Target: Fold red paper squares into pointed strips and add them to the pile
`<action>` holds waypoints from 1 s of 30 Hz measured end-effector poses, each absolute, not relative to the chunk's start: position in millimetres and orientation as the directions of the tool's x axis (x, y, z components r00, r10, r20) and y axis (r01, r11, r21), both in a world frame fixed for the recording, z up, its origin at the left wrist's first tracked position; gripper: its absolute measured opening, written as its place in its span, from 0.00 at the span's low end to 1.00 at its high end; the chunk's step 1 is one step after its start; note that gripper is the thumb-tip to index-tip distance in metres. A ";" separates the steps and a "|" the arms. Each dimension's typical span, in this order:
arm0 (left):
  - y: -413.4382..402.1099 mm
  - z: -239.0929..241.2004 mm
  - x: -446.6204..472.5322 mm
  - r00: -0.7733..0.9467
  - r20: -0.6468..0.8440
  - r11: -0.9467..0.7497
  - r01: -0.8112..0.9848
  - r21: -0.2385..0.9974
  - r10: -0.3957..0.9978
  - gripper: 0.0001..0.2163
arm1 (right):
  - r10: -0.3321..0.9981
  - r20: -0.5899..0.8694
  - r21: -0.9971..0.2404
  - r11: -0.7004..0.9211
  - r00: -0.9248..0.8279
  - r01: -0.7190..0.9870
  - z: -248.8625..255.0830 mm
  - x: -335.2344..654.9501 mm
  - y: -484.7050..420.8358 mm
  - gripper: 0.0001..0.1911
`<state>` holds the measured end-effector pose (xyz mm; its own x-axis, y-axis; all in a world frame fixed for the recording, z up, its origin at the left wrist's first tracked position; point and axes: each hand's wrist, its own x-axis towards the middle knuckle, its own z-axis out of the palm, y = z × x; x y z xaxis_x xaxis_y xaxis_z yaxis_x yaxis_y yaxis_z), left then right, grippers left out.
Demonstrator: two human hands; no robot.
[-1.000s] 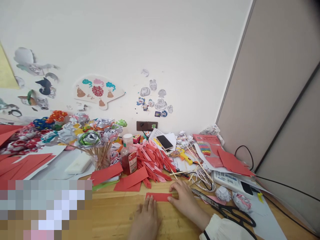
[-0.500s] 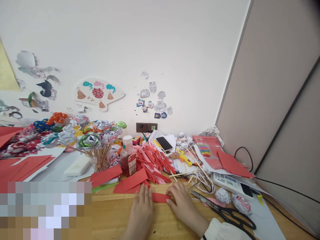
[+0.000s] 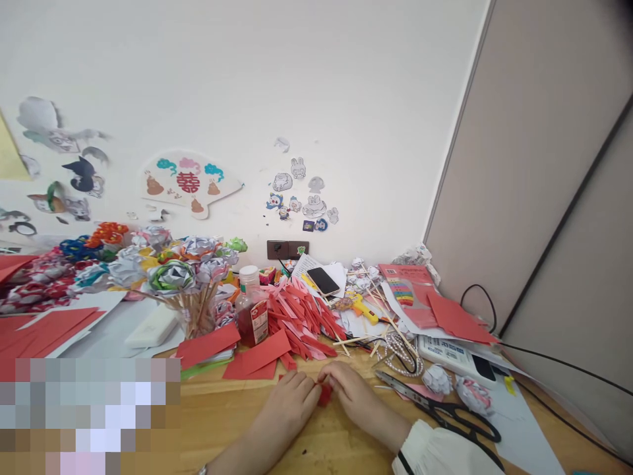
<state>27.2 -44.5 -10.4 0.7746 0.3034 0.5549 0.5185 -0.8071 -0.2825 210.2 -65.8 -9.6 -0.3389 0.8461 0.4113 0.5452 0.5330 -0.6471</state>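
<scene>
A small piece of red paper (image 3: 324, 394) shows between my two hands, just above the wooden table. My left hand (image 3: 295, 400) is closed on its left part, fingers bent over and hiding most of it. Close against it, my right hand (image 3: 346, 390) pinches the paper's right side between thumb and fingers. Behind my left hand lie flat red paper rectangles (image 3: 260, 355). Beyond both hands is a heap of folded red and pink paper strips (image 3: 301, 316). Black-handled scissors (image 3: 442, 406) rest to the right of my right hand.
A bottle of dark red liquid (image 3: 251, 316) stands behind the red sheets. Farther back are a phone (image 3: 323, 281), a yellow glue gun (image 3: 363, 308) and bead strings (image 3: 403, 353). Paper flowers on sticks (image 3: 173, 277) crowd the left. Crumpled paper balls (image 3: 438, 379) lie right. The lower left is blurred out.
My left hand has moved right and curled its fingers, coming up to my right hand. The red strip that lay flat between them is now gathered and mostly covered by the fingers.
</scene>
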 end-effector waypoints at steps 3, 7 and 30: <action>-42.6 -9.0 24.8 0.797 0.551 -0.868 0.435 -0.240 0.247 0.12 | 0.811 0.426 -0.627 0.584 -0.400 0.515 -8.9 212.7 -63.5 0.13; -41.2 -2.3 18.4 0.819 0.483 -0.916 0.394 -0.080 0.310 0.11 | 0.748 0.444 -0.572 0.661 -0.494 0.486 -6.4 214.9 -62.0 0.09; -29.2 -4.1 15.0 0.744 0.281 -0.715 0.356 0.601 0.606 0.04 | 0.856 0.292 -0.642 0.506 -0.426 0.577 -15.8 214.9 -53.1 0.05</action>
